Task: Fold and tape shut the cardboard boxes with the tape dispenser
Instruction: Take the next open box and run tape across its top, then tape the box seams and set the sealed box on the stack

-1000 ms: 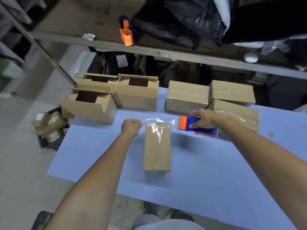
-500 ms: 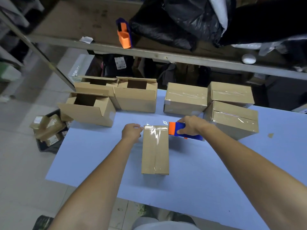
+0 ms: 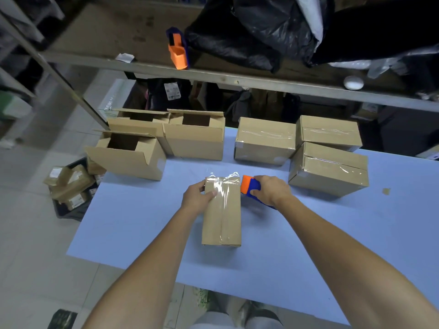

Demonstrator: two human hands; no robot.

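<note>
Gripping one box (image 3: 222,217), one tape dispenser (image 3: 250,186), three open boxes (image 3: 128,160) (behind)

The left forearm (image 3: 154,257) enters from the near left and runs toward the far middle of the surface (image 3: 133,224), bare to the wrist. The left hand (image 3: 197,198) grips the far left corner of the narrow box (image 3: 222,219): the thumb lies across the box top and the fingers wrap its left side. The right forearm (image 3: 344,252) comes in from the near right, also bare, with the wrist nearly straight. The right hand (image 3: 270,189) is knuckles up, its fingers curled round the tape dispenser (image 3: 249,186), just right of the box's far end. The two hands are near each other, with the box between them.
</note>
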